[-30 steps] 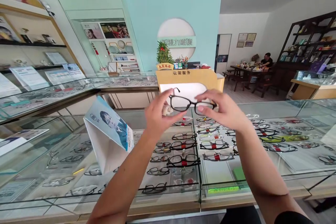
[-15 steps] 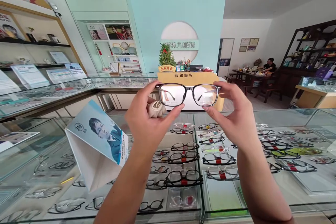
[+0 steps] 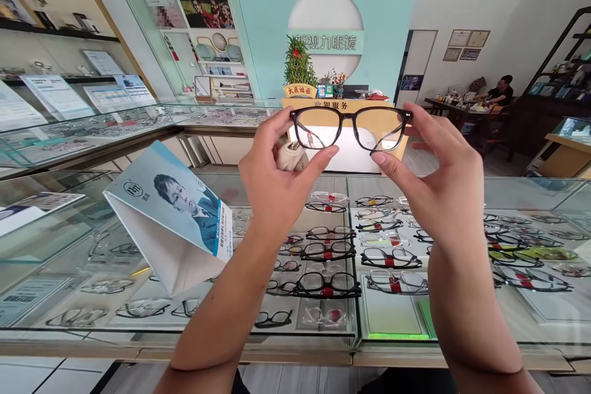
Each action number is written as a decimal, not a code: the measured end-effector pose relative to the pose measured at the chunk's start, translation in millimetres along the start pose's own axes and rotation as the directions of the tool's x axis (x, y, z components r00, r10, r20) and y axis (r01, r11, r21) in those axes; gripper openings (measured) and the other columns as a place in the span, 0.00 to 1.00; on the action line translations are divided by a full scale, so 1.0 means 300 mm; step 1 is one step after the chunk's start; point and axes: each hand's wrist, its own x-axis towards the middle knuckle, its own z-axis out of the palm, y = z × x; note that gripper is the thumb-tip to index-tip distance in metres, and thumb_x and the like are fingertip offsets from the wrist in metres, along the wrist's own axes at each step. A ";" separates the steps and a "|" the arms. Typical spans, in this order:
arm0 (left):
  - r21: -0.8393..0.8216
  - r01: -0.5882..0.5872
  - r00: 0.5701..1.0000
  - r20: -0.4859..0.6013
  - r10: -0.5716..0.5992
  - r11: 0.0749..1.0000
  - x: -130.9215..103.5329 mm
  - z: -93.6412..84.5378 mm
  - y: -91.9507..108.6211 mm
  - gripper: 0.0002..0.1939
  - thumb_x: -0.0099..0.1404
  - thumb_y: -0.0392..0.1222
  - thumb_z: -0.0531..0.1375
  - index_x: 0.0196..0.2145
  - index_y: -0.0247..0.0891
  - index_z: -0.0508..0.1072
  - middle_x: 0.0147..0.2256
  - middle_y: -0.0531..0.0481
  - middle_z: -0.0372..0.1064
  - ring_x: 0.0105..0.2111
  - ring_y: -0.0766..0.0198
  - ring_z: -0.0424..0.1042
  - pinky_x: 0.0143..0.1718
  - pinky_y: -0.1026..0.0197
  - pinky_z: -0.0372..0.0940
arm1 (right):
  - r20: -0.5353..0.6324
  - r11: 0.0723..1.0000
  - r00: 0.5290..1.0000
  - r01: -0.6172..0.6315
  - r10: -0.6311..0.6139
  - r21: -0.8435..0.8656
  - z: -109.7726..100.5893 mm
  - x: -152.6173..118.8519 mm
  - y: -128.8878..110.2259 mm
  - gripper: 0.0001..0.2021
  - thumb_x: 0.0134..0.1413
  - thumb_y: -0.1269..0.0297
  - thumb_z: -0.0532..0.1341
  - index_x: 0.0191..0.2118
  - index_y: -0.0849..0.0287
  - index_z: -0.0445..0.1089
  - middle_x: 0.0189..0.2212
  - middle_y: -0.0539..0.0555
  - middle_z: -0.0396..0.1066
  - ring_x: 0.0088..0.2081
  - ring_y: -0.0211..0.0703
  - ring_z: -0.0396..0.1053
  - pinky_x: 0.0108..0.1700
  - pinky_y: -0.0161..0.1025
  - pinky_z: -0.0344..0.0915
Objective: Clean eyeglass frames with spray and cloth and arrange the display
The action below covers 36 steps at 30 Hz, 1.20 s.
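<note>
Pale blue wall (image 3: 258, 24) ahead, glass tabletop (image 3: 314, 341) below with rows of spectacles (image 3: 327, 289) under it — and above, you hold black-framed glasses (image 3: 347, 116) level, your left hand (image 3: 277, 181) pinching one end while clasping a bunched beige cloth (image 3: 290, 157), your right hand (image 3: 441, 178) pinching the other.

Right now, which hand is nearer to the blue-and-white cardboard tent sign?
Left. The left hand is right of the sign and higher; the right hand is farther right, past the black rectangular glasses.
</note>
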 end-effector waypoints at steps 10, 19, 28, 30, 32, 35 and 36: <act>-0.002 0.010 1.000 -0.028 -0.010 1.000 -0.015 0.002 0.021 0.40 0.70 0.58 0.77 0.73 0.51 0.71 0.66 0.43 0.78 0.61 0.46 0.82 0.63 0.42 0.81 | 0.060 0.991 0.998 -0.027 0.036 -0.131 -0.001 -0.009 -0.022 0.36 0.75 0.43 0.66 0.81 0.48 0.65 0.64 0.67 0.78 0.61 0.71 0.80 0.61 0.73 0.80; 0.026 0.018 0.999 -0.052 -0.017 0.999 -0.031 0.017 0.067 0.40 0.68 0.55 0.78 0.72 0.49 0.71 0.68 0.41 0.75 0.66 0.41 0.78 0.61 0.41 0.81 | 0.057 0.989 0.998 -0.023 0.032 -0.147 -0.011 -0.007 0.011 0.37 0.72 0.39 0.67 0.78 0.49 0.68 0.62 0.65 0.79 0.55 0.67 0.82 0.58 0.70 0.82; 0.101 -0.021 0.998 -0.050 0.026 0.995 -0.034 0.015 0.082 0.42 0.70 0.57 0.77 0.75 0.50 0.67 0.69 0.41 0.75 0.60 0.45 0.81 0.56 0.45 0.81 | 0.067 0.983 0.995 -0.055 0.067 -0.175 -0.006 -0.008 -0.002 0.37 0.72 0.42 0.69 0.79 0.50 0.68 0.63 0.65 0.79 0.58 0.67 0.81 0.63 0.69 0.80; 0.118 -0.021 0.998 -0.054 0.027 0.993 -0.035 0.016 0.084 0.42 0.70 0.57 0.76 0.75 0.50 0.67 0.69 0.41 0.76 0.60 0.46 0.81 0.55 0.45 0.82 | 0.068 0.981 0.995 -0.056 0.069 -0.183 -0.006 -0.007 -0.005 0.36 0.72 0.43 0.69 0.78 0.50 0.68 0.63 0.65 0.80 0.58 0.67 0.81 0.62 0.69 0.80; 0.115 -0.025 0.997 -0.065 0.033 0.993 -0.034 0.017 0.087 0.42 0.70 0.56 0.77 0.74 0.49 0.68 0.68 0.42 0.76 0.59 0.46 0.81 0.54 0.46 0.82 | 0.068 0.981 0.995 -0.054 0.067 -0.186 -0.006 -0.006 -0.005 0.35 0.72 0.43 0.69 0.77 0.50 0.69 0.62 0.65 0.80 0.58 0.67 0.81 0.62 0.68 0.80; 0.101 -0.030 0.996 -0.080 0.038 0.994 -0.033 0.019 0.089 0.41 0.69 0.57 0.78 0.72 0.50 0.70 0.67 0.42 0.78 0.59 0.46 0.82 0.53 0.45 0.82 | 0.074 0.980 0.995 -0.058 0.073 -0.188 -0.005 -0.004 -0.002 0.35 0.72 0.42 0.68 0.77 0.50 0.69 0.61 0.65 0.81 0.57 0.67 0.82 0.60 0.69 0.81; 0.100 -0.032 0.996 -0.082 0.040 0.994 -0.033 0.020 0.089 0.41 0.68 0.57 0.78 0.72 0.50 0.70 0.66 0.42 0.78 0.59 0.45 0.82 0.53 0.45 0.82 | 0.077 0.981 0.994 -0.058 0.073 -0.186 -0.004 -0.004 0.000 0.36 0.72 0.42 0.68 0.77 0.50 0.69 0.61 0.65 0.81 0.57 0.68 0.82 0.60 0.69 0.81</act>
